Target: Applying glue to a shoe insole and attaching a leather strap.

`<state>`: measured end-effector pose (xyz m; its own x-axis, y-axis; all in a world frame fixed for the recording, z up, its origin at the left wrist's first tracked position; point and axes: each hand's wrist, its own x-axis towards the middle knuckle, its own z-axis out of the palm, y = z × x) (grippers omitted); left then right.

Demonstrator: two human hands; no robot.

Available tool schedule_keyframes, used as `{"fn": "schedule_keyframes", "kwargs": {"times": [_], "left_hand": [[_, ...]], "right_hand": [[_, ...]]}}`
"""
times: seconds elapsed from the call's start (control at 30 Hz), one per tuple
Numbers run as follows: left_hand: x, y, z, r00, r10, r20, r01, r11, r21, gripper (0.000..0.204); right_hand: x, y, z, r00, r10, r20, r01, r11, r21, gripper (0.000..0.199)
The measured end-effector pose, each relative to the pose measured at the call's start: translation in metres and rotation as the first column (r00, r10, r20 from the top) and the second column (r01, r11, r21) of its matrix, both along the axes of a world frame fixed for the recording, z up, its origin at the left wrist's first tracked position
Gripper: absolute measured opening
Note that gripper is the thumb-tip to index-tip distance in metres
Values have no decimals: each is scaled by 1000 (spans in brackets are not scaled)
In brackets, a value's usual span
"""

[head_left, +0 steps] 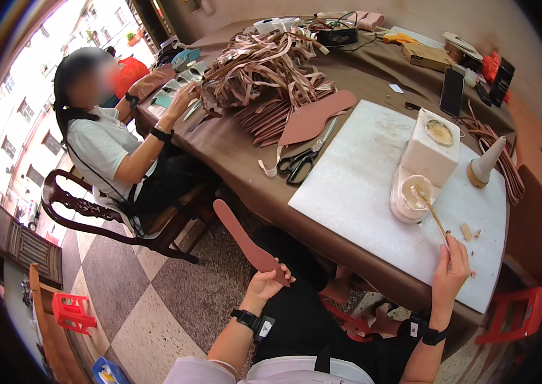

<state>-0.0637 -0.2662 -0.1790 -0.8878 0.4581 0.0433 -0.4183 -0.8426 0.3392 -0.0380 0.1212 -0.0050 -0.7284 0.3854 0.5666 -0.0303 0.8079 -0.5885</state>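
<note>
Brown work table (232, 153), white mat. Left hand (266, 281) pinches thin, flexible reddish insole piece (245, 240) by its end below table edge; right hand (450, 272) fingers closed around stick brush (431, 211) dipping into glue jar (411, 198).
</note>
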Motion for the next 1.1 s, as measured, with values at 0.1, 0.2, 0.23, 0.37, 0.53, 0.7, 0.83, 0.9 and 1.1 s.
{"fn": "schedule_keyframes", "kwargs": {"times": [0.1, 0.2, 0.23, 0.37, 0.53, 0.7, 0.83, 0.9, 1.1], "left_hand": [[1, -1, 0, 1000, 14, -11, -14, 1000, 11, 35], [1, -1, -3, 1000, 10, -16, -10, 1000, 11, 35], [0, 0, -3, 1000, 7, -16, -7, 1000, 12, 35], [0, -1, -2, 1000, 9, -26, -8, 1000, 15, 34], [0, 0, -2, 999, 17, -33, -16, 999, 30, 36], [-1, 1, -1, 999, 4, -47, -2, 999, 48, 36], [-1, -3, -6, 994, -20, -104, 23, 999, 24, 36], [-1, -1, -5, 996, -4, -87, 8, 999, 44, 36], [7, 1, 15, 991, 48, -127, -36, 995, 94, 35]], "right_hand": [[0, -1, 0, 999, 25, -33, -25, 1000, 9, 24], [0, 0, 1, 999, 21, -41, -20, 999, 32, 24], [0, 0, 0, 999, 19, -41, -18, 999, 32, 24], [-1, 1, 0, 998, 32, -49, -31, 999, 15, 24], [-3, 1, -1, 999, 25, -39, -23, 999, 35, 23], [-2, -1, 0, 999, 16, -36, -15, 1000, 27, 23], [-1, 0, -3, 999, 14, -30, -12, 999, 43, 22], [-1, 0, -2, 1000, -1, -12, 1, 1000, 28, 22], [-4, -1, -2, 999, 35, -36, -35, 999, 6, 23]]}}
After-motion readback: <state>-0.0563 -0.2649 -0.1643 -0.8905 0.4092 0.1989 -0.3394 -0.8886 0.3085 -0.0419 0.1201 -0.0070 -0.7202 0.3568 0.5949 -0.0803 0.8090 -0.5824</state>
